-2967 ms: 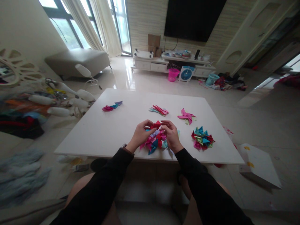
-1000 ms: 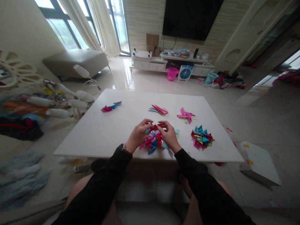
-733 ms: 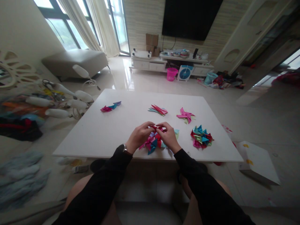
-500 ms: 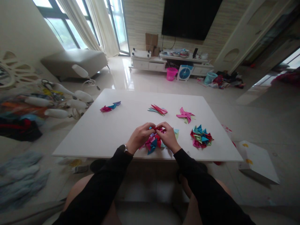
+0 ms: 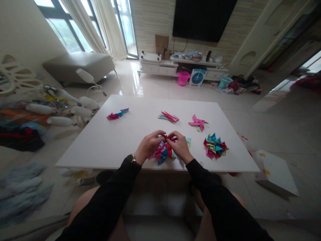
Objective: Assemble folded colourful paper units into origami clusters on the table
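My left hand [image 5: 149, 144] and my right hand [image 5: 178, 143] meet above the near middle of the white table [image 5: 100, 147]. Both are closed, fingertips pinching a red folded paper piece [image 5: 164, 136] between them. Under and around them lies an origami cluster [image 5: 163, 155] of pink, blue, red and purple folded paper, partly covered by my hands. To the right sits a round pile of folded paper [image 5: 216, 146] in blue, red, green and pink. A pink pinwheel-shaped paper piece [image 5: 198, 122] rests behind that pile, with pale green paper beneath it.
Red and light-blue folded strips [image 5: 169, 116] lie behind my hands. At the table's far left are pink, blue and purple paper pieces [image 5: 117, 114]. A white box [image 5: 274, 172] stands on the floor to the right, a lamp with white shades [image 5: 62, 121] to the left.
My left fingers have shifted very slightly around the red paper, and less blue shows at their tips. Everything on the table stays in place.
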The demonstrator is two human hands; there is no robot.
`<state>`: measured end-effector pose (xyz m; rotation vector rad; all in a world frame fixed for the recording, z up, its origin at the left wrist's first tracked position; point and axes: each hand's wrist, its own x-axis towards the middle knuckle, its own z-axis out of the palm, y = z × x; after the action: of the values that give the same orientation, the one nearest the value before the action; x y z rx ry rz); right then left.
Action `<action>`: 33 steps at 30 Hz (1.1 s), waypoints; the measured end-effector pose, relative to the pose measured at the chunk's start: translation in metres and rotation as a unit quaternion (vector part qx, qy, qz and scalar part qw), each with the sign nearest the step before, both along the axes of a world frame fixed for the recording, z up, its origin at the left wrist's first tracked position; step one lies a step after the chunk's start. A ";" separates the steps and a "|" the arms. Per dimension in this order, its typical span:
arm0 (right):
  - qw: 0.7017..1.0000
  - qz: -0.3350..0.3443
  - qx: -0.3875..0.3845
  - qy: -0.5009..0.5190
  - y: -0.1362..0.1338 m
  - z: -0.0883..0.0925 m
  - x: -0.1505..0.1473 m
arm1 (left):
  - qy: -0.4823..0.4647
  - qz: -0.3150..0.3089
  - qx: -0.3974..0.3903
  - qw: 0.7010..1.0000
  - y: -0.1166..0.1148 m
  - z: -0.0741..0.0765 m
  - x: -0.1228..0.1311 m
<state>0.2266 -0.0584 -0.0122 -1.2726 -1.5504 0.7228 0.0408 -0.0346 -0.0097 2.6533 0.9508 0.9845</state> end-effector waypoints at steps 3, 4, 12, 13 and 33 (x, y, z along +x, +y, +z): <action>1.000 -0.006 -0.016 0.024 0.000 0.000 0.001 | -0.032 -0.002 -0.025 0.999 0.000 0.002 0.001; 0.999 -0.010 -0.025 0.038 0.001 -0.001 0.001 | -0.050 0.004 -0.036 0.998 -0.001 0.003 0.001; 0.975 -0.026 -0.095 0.199 0.006 -0.002 0.003 | -0.228 0.120 -0.214 0.942 0.004 -0.003 0.009; 0.973 -0.030 -0.099 0.206 0.007 -0.003 0.003 | -0.251 0.122 -0.272 0.921 0.005 -0.005 0.011; 0.999 -0.019 0.018 0.018 -0.005 0.005 -0.003 | -0.434 0.050 -0.590 0.679 -0.004 -0.009 0.025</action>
<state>0.2232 -0.0633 -0.0069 -1.2522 -1.5001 0.6866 0.0657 -0.0388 -0.0188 0.8862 0.9358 0.9462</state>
